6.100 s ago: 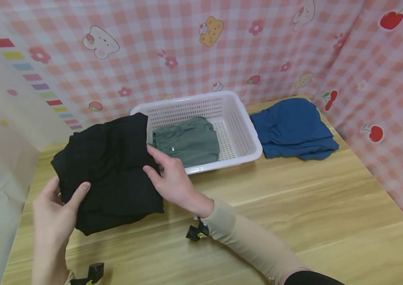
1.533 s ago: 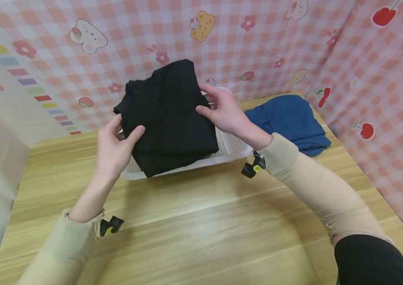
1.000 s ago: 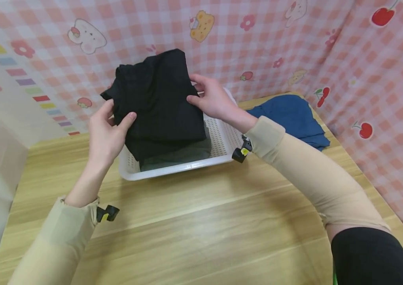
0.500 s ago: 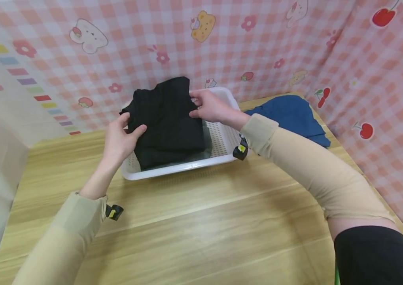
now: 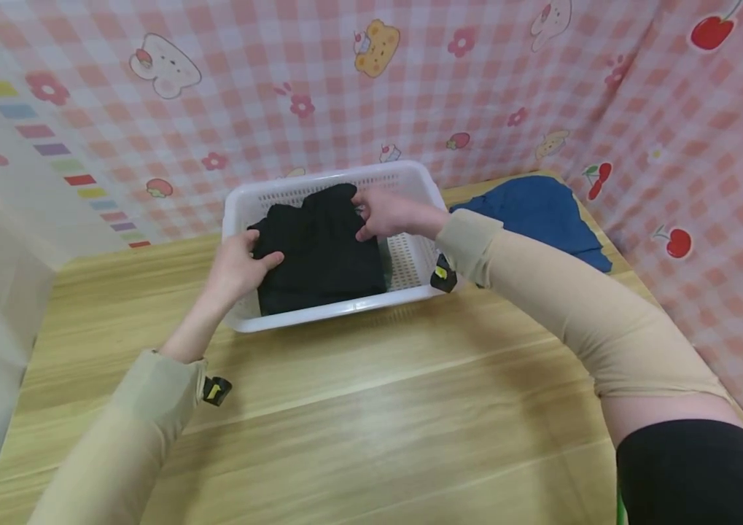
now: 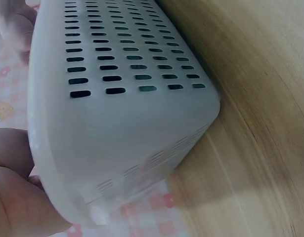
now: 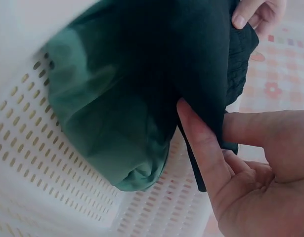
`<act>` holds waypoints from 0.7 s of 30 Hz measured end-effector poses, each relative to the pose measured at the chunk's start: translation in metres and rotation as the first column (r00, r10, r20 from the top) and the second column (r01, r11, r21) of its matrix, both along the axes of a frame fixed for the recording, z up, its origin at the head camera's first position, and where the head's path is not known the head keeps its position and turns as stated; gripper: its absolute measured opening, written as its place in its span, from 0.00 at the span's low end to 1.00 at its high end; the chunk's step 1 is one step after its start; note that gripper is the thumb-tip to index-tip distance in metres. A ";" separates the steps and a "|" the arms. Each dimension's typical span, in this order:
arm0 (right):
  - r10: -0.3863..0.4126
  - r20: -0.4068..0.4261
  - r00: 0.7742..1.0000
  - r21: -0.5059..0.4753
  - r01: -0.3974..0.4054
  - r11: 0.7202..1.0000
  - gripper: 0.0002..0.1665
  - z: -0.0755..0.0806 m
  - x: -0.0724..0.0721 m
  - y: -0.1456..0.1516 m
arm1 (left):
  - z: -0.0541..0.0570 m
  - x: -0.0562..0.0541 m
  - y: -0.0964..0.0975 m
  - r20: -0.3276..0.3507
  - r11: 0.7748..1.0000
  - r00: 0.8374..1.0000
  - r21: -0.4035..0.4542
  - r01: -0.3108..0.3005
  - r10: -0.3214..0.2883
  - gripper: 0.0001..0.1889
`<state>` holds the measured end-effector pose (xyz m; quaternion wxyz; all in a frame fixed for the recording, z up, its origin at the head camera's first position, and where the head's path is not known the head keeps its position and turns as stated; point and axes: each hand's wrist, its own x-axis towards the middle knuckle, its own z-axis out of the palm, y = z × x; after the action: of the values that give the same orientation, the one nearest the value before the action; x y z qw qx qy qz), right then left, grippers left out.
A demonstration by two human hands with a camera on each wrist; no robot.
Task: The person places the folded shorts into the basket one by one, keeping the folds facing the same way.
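Note:
A folded black garment (image 5: 321, 255) with a gathered band lies low inside a white perforated plastic basket (image 5: 305, 319). My left hand (image 5: 240, 270) pinches its left edge, thumb on top, just over the basket's left rim. Opposite it, my right hand (image 5: 394, 211) grips the upper right edge between thumb and fingers. Under the black cloth, a folded green garment (image 7: 107, 113) shows in the right wrist view; most of it is covered. The left wrist view is filled mainly by the basket's outer wall, with part of the left hand (image 6: 18, 187) at its rim.
A folded blue garment (image 5: 535, 219) lies right of the basket, partly behind the right sleeve. The wooden table (image 5: 358, 423) extends toward the person. A pink checked cloth (image 5: 246, 80) hangs close behind the basket and along the right side.
Both hands carried the black garment from the table's left side to over the basket, then lowered it inside onto the green garment, which it now largely covers. The blue garment stayed put.

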<state>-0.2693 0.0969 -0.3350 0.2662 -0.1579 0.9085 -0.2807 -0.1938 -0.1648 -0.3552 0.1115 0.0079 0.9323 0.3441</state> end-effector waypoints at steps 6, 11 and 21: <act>-0.011 0.024 1.000 0.002 0.011 1.000 0.47 -0.006 -0.006 -0.005 | -0.004 -0.001 0.003 -0.033 1.000 0.999 -0.026 -0.003 0.002 0.36; 0.003 0.017 1.000 0.065 -0.004 0.998 0.48 -0.007 -0.006 -0.007 | -0.006 -0.002 0.008 -0.041 0.998 0.999 -0.066 -0.012 0.009 0.34; 0.147 -0.030 0.989 0.243 -0.136 0.961 0.54 -0.009 -0.003 -0.009 | -0.010 0.000 0.013 -0.028 0.983 1.000 -0.183 0.003 -0.009 0.38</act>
<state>-0.2728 0.0877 -0.3438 0.2809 -0.1957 0.9283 -0.1451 -0.1938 -0.1520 -0.3652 0.0993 0.0053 0.9614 0.2565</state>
